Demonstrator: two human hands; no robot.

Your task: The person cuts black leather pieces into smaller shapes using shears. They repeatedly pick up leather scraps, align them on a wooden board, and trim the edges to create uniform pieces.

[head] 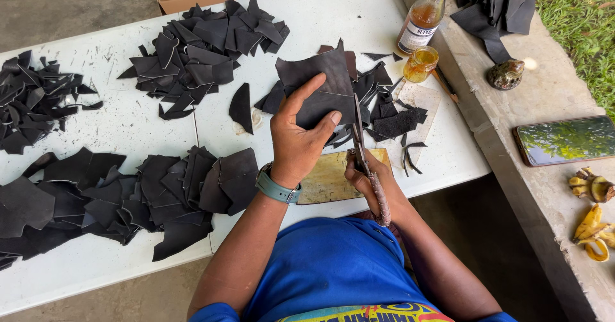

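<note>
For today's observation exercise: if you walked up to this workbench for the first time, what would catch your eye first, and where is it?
First, at the centre, the left hand holds up a dark leather piece while the right hand works scissors along its edge. Next, heaps of black leather offcuts cover the white table. On the concrete ledge to the right stands an amber bottle.
</note>
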